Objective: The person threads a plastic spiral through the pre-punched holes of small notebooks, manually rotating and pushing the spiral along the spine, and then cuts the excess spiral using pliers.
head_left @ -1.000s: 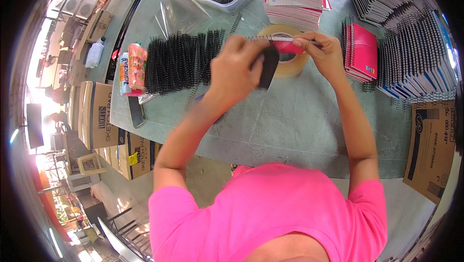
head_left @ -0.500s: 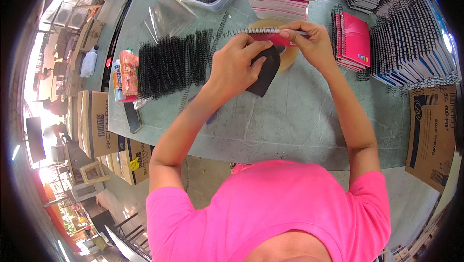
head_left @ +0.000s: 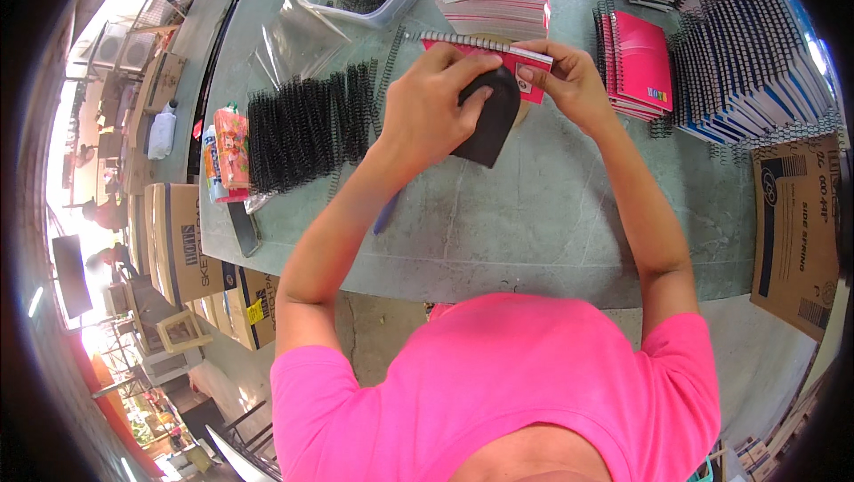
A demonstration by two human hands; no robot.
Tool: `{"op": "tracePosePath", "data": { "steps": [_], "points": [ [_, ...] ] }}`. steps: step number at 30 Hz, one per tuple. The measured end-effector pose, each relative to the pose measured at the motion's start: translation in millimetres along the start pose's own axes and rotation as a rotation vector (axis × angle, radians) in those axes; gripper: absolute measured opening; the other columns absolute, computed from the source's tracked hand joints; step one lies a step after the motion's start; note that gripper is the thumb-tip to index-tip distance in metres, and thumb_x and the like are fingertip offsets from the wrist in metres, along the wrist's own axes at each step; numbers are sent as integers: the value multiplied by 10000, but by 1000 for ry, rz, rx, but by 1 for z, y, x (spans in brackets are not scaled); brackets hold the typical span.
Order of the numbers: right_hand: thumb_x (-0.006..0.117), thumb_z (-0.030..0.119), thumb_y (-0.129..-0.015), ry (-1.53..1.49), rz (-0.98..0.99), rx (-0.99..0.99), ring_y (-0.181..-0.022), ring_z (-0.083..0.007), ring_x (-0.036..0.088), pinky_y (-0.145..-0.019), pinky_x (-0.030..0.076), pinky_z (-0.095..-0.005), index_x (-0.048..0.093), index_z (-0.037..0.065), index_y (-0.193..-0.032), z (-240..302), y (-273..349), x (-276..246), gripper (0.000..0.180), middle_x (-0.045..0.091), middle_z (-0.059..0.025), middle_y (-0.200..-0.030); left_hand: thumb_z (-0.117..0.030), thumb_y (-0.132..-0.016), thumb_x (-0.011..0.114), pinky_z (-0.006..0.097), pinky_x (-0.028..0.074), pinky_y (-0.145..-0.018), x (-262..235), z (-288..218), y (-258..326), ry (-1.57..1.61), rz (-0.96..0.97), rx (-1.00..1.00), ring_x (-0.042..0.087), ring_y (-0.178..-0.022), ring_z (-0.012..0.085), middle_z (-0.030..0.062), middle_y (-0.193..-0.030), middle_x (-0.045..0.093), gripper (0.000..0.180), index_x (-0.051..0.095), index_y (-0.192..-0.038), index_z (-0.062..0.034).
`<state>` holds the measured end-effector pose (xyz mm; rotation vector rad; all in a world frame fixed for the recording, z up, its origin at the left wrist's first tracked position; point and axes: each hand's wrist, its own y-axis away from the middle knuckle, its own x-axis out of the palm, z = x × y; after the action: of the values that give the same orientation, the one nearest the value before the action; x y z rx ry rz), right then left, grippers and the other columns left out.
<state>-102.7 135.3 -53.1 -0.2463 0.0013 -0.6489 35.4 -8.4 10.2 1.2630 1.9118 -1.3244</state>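
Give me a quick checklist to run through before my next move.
1. Right hand gripping the red notebook: ok, thumb on the cover.
2. Left hand holding the black piece: ok, thumb against it.
3. Spiral along the notebook's far edge: ok.
4. Spiral level with the notebook's left end: not ok, it appears to stick out past it.
5. Every hole threaded: cannot tell, too small and partly covered by fingers.
6. Spare coils nearby: ok, a bunch lies left of your left hand.
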Motion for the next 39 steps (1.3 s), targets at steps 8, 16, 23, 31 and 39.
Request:
{"op": "tracePosePath", "data": {
  "steps": [8, 16, 23, 31, 39],
  "points": [
    [604, 38, -853, 34, 80, 1, -927, -80, 583, -847, 460, -226, 560, -26, -1176, 3, 5, -6, 333, 643, -48, -1040, -70, -739, 692, 318, 461, -688, -4, -5, -11, -26, -109, 41, 587, -761, 209, 84, -869, 616, 274, 663, -1012, -70],
    [543, 1, -878, -1, 154, 50, -910, -71, 579, -839, 463, -228, 532, -26, -1209, -10, 5, -11, 332, 644, -32, -1019, -51, -741, 674, 312, 466, -735, -8, -15, -20, 9, -253, 49, 593, -807, 251, 106, -848, 617, 247, 669, -986, -89],
    [549, 51, -885, 89, 150, 75, -908, -72, 574, -827, 463, -227, 571, 1, -1173, 1, 3, -1, 293, 645, -26, -1024, -101, -758, 666, 359, 463, -762, 28, -25, 32, 129, 255, -104, 570, -874, 301, 122, -952, 581, 294, 632, -1049, -117],
    [575, 79, -871, -48, 95, -115, -957, -103, 568, -854, 453, -257, 601, -7, -1110, 2, 11, 7, 256, 632, -38, -1066, -214, -769, 679, 376, 420, -792, 8, -15, -3, -249, -138, 179, 544, -943, 273, 101, -987, 578, 302, 625, -1039, -90],
    [666, 169, -782, 612, -56, -357, -800, -208, 575, -707, 465, -315, 642, 77, -1055, 13, 13, -3, 289, 653, -118, -938, -213, -820, 609, 386, 385, -767, 3, -7, -16, -267, 27, 78, 532, -897, 258, 61, -864, 600, 186, 624, -935, -68]
  ]
}}
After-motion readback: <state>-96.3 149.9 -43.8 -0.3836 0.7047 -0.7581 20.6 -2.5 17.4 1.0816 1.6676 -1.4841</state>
